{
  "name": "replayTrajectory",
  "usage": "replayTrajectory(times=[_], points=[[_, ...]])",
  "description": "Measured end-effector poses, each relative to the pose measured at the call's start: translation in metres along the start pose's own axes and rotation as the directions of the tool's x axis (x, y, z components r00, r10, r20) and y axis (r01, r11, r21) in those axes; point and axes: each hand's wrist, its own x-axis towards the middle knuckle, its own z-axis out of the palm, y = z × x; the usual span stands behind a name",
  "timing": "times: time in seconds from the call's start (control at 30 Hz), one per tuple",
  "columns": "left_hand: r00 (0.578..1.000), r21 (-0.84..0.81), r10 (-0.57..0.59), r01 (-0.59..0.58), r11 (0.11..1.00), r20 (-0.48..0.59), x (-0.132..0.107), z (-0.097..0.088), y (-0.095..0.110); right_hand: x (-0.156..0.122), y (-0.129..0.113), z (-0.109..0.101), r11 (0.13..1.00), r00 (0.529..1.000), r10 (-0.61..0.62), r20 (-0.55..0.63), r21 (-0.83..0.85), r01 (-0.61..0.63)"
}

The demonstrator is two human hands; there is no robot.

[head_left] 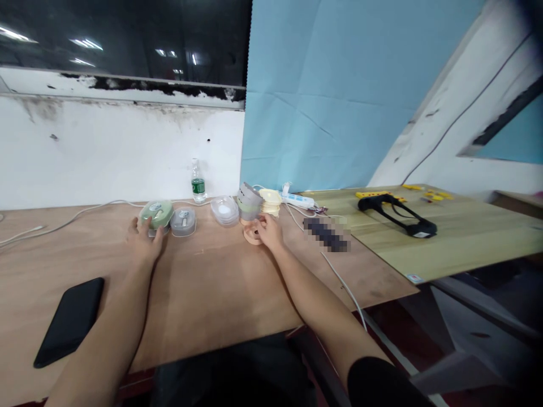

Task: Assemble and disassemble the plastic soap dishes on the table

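My left hand (pixel 143 240) reaches to the far side of the wooden table (pixel 203 288), its fingers spread against a green-lidded round container (pixel 156 213). A grey-lidded container (pixel 183 220) sits just right of it, then a clear one (pixel 224 210). My right hand (pixel 268 230) is curled on a peach-coloured round piece (pixel 251 235) lying flat in front of a tilted stack of grey containers (pixel 248 202). A stack of pale yellow lids (pixel 270 202) stands behind that hand.
A black phone (pixel 70 321) lies near my left forearm. A water bottle (pixel 197 182) stands by the wall. A white power strip (pixel 297 199), cables, a blurred dark object (pixel 326 234), a black strap-like device (pixel 399 216) and yellow pieces (pixel 432 195) lie to the right.
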Motion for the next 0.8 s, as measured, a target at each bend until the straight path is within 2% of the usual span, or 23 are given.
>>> replayTrajectory(times=[0.1,0.2,0.3,0.43,0.6,0.7,0.8], points=[[0.999,-0.012,-0.02,0.021,1.0,0.031,0.0,0.003,-0.003,-0.001,-0.004,0.003,0.999,0.998,-0.046,0.054,-0.019,0.047],[0.999,-0.007,-0.025,0.026,1.0,0.041,-0.001,0.006,-0.006,0.002,-0.003,0.001,0.997,0.997,-0.068,0.023,-0.038,0.069],[0.999,-0.01,-0.033,0.033,0.999,0.041,-0.002,0.006,-0.006,0.006,0.008,-0.001,0.999,0.999,-0.03,-0.029,-0.039,0.028],[0.998,-0.01,-0.046,0.047,0.999,0.044,-0.002,0.003,0.001,0.007,0.024,0.001,0.998,0.998,0.046,-0.049,-0.046,-0.048],[0.996,0.024,-0.082,0.081,0.996,0.027,-0.002,-0.003,0.007,0.01,0.032,0.007,0.996,0.994,0.093,-0.058,0.025,-0.091],[0.991,0.022,-0.132,0.131,0.991,0.015,-0.004,-0.003,0.006,0.022,0.037,0.003,0.989,0.981,0.14,-0.134,0.055,-0.134],[0.977,0.011,-0.202,0.202,0.979,0.072,-0.005,-0.002,0.005,0.041,0.045,-0.007,0.99,0.969,0.138,-0.205,-0.008,-0.143]])
